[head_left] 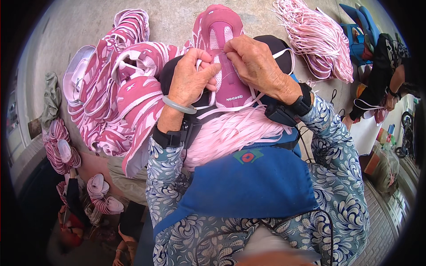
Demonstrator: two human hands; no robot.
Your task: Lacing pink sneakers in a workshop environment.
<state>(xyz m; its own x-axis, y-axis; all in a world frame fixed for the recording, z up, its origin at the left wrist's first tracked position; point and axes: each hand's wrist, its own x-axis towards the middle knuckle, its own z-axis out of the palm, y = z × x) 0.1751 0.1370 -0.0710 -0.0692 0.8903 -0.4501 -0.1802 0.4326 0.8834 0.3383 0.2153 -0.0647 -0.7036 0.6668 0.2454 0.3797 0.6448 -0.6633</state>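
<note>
A pink and white shoe upper [222,17] lies across my lap, its toe pointing away from me and its dark pink tongue [228,84] facing up. On its left side my left hand [191,77] is closed, pinching a pale shoelace. My right hand [264,68] is closed at the eyelets on the other side, fingertips pinched on the lace over the tongue. From behind the right hand a loop of shoelace [290,55] curves out. Just below the shoe a thick bundle of pale pink laces [237,133] rests on my blue apron [253,186].
Stacked pink shoe uppers [104,102] crowd the floor at my left. Another bundle of pale pink laces [317,42] lies at the far right. Beyond it, a person's arm [397,80] handles a lace. More people and shoe stacks [100,188] are at lower left.
</note>
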